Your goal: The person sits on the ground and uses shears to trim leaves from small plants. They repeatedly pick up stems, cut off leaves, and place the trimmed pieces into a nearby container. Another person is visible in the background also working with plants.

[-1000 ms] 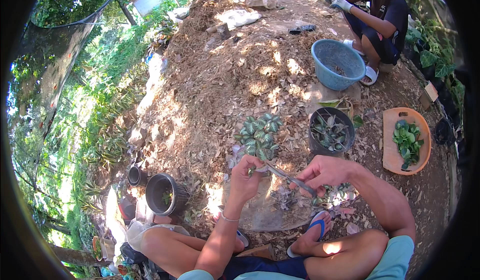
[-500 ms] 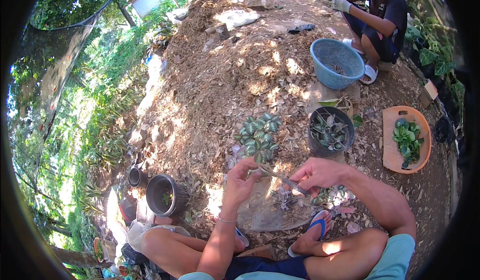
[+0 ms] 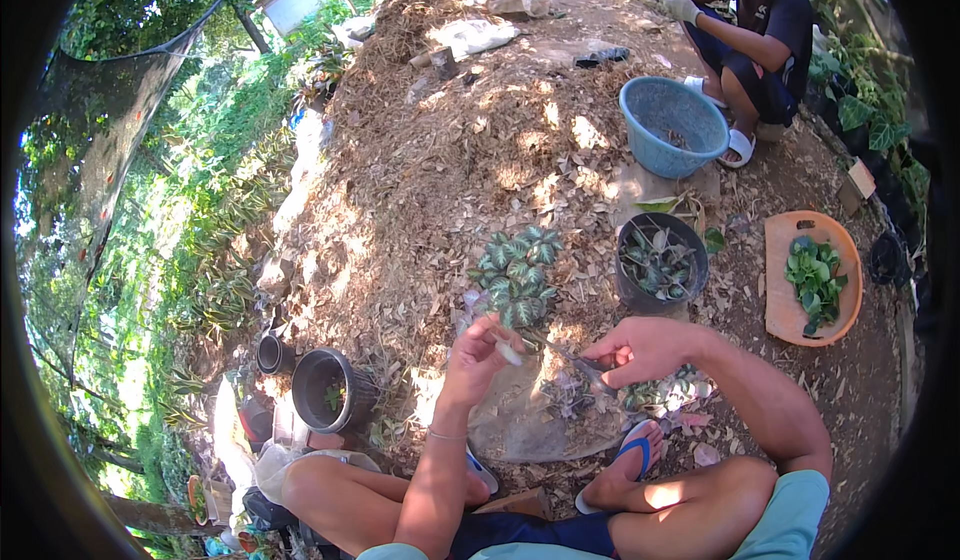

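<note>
My left hand (image 3: 473, 362) is closed in a pinch at the lower end of a plant cutting (image 3: 516, 268) with dark green, silver-patterned leaves. A pale leaf or strip hangs by its fingertips. My right hand (image 3: 640, 352) is closed round the dark handle of a slim knife-like tool (image 3: 592, 372); its thin end points left towards the left hand's fingers. Whether the blade touches the stem I cannot tell. Below the hands, a grey sheet (image 3: 515, 435) lies on the ground between my feet, with loose leafy cuttings (image 3: 665, 390) by its right side.
A black pot of cuttings (image 3: 660, 260) stands beyond my right hand, near an orange basket with green leaves (image 3: 777, 295). Farther off are a blue tub (image 3: 640, 130) and a crouching person (image 3: 765, 50) in gloves. At left sits another black pot (image 3: 325, 390). Dry leaves cover the ground.
My left fingers have turned and a pale leaf or strip now shows by them. The tool has tilted slightly downward as my right fingers shifted. The other person's gloved hands have moved together.
</note>
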Demonstrator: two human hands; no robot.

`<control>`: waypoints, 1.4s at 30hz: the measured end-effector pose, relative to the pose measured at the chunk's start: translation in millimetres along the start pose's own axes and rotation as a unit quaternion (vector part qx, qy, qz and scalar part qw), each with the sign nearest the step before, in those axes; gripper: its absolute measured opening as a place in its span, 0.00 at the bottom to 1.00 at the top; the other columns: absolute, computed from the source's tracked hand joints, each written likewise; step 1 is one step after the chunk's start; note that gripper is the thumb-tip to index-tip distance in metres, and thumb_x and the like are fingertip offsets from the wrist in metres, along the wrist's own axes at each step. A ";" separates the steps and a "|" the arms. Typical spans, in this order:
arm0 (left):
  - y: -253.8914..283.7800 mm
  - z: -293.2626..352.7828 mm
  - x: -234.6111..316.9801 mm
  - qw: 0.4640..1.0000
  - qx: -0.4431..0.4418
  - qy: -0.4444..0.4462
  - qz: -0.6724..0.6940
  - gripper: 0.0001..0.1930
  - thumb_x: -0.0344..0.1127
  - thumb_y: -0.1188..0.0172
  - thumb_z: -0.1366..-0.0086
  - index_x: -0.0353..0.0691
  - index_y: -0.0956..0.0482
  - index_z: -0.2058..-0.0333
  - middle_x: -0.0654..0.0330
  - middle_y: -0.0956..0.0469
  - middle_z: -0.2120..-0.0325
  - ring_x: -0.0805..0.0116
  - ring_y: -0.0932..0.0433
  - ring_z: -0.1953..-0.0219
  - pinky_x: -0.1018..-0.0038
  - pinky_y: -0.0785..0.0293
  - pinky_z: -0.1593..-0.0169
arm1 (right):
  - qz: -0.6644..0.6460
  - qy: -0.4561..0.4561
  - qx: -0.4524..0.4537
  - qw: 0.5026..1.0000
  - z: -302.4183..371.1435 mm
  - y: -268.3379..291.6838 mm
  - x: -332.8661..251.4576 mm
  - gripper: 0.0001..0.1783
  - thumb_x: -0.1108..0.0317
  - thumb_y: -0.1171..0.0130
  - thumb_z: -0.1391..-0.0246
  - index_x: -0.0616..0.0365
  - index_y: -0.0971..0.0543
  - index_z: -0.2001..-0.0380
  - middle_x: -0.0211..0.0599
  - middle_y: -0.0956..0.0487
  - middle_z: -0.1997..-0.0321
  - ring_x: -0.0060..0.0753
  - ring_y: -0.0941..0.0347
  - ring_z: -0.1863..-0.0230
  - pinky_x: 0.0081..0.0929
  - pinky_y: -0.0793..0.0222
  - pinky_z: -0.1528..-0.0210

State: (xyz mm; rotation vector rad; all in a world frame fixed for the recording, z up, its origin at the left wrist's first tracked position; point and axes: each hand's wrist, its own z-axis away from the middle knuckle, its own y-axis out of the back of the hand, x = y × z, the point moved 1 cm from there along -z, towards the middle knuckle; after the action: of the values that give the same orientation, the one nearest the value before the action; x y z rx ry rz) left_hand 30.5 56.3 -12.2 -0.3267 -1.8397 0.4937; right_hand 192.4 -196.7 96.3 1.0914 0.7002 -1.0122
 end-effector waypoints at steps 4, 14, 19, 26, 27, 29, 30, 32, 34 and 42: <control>3.0 1.6 0.8 0.996 -0.035 0.036 0.076 0.28 0.20 0.39 0.36 0.45 0.25 0.37 0.58 0.19 0.61 0.63 0.20 0.55 0.61 0.24 0.48 | 0.027 0.006 0.005 1.000 3.1 -0.2 -5.1 0.28 0.64 0.38 0.42 0.49 0.22 0.36 0.25 0.24 0.76 0.15 0.34 0.77 0.25 0.37 0.73; -3.3 2.7 3.0 0.990 -0.001 0.077 0.114 0.23 0.32 0.36 0.38 0.36 0.22 0.44 0.58 0.19 0.66 0.64 0.22 0.65 0.59 0.26 0.50 | 0.007 -0.002 -0.022 1.000 6.2 2.6 -14.0 0.24 0.62 0.39 0.42 0.51 0.18 0.42 0.28 0.22 0.75 0.19 0.33 0.73 0.28 0.35 0.69; -3.9 3.1 1.9 0.990 -0.006 0.104 0.095 0.24 0.33 0.36 0.39 0.32 0.23 0.44 0.53 0.17 0.61 0.65 0.21 0.64 0.64 0.25 0.51 | -0.004 -0.014 -0.034 0.999 5.6 0.8 -16.3 0.24 0.61 0.40 0.43 0.52 0.16 0.43 0.31 0.19 0.72 0.21 0.30 0.71 0.28 0.33 0.66; -12.5 1.6 5.3 0.988 -0.043 0.127 0.074 0.24 0.31 0.37 0.42 0.29 0.23 0.46 0.47 0.16 0.56 0.67 0.22 0.63 0.69 0.25 0.53 | -0.017 -0.011 -0.042 0.999 4.3 -1.5 -16.3 0.23 0.62 0.40 0.42 0.53 0.16 0.44 0.30 0.20 0.73 0.21 0.31 0.72 0.28 0.33 0.67; -13.1 1.8 5.7 0.988 -0.045 0.129 0.073 0.24 0.31 0.38 0.43 0.28 0.23 0.47 0.47 0.16 0.56 0.67 0.22 0.63 0.70 0.25 0.53 | -0.026 -0.015 -0.053 0.998 4.6 -1.5 -17.1 0.23 0.62 0.40 0.42 0.53 0.16 0.45 0.30 0.20 0.73 0.21 0.31 0.72 0.28 0.33 0.67; -13.2 2.0 6.2 0.987 -0.037 0.139 0.066 0.24 0.31 0.37 0.43 0.28 0.23 0.47 0.47 0.16 0.57 0.67 0.22 0.63 0.69 0.26 0.53 | -0.012 -0.020 -0.050 0.998 5.6 -0.1 -18.8 0.22 0.62 0.40 0.42 0.54 0.16 0.46 0.29 0.20 0.74 0.20 0.31 0.72 0.28 0.33 0.67; -12.9 2.1 6.3 0.987 -0.036 0.142 0.064 0.24 0.31 0.37 0.43 0.28 0.23 0.48 0.47 0.16 0.57 0.67 0.22 0.63 0.69 0.26 0.53 | -0.008 -0.023 -0.051 0.998 6.1 0.4 -19.6 0.21 0.62 0.40 0.42 0.54 0.15 0.46 0.29 0.20 0.74 0.20 0.31 0.73 0.28 0.33 0.67; -12.4 1.9 6.5 0.987 -0.045 0.138 0.063 0.23 0.31 0.37 0.43 0.28 0.23 0.48 0.48 0.16 0.57 0.67 0.22 0.64 0.68 0.26 0.53 | -0.018 -0.029 -0.052 0.998 6.6 1.0 -20.9 0.21 0.62 0.40 0.42 0.54 0.15 0.47 0.29 0.21 0.75 0.20 0.31 0.73 0.28 0.33 0.67; -11.9 1.9 6.0 0.986 -0.051 0.141 0.068 0.23 0.32 0.36 0.42 0.28 0.22 0.48 0.48 0.16 0.57 0.67 0.22 0.63 0.67 0.26 0.53 | -0.013 -0.031 -0.052 0.998 6.4 1.4 -21.6 0.20 0.62 0.40 0.42 0.54 0.15 0.48 0.29 0.21 0.75 0.20 0.31 0.73 0.28 0.33 0.67; -6.8 3.7 1.1 0.978 -0.042 0.137 0.149 0.21 0.31 0.36 0.41 0.28 0.22 0.50 0.50 0.17 0.57 0.64 0.20 0.59 0.64 0.24 0.46 | -0.032 -0.030 -0.034 0.998 3.9 -3.5 -8.5 0.20 0.62 0.40 0.42 0.55 0.16 0.47 0.29 0.21 0.75 0.22 0.32 0.73 0.29 0.34 0.67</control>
State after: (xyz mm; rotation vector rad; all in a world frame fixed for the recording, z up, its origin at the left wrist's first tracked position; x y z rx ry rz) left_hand 26.8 50.3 -8.9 -0.7012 -1.5516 0.5459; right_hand 185.7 -198.1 103.6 0.9813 0.7192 -1.0636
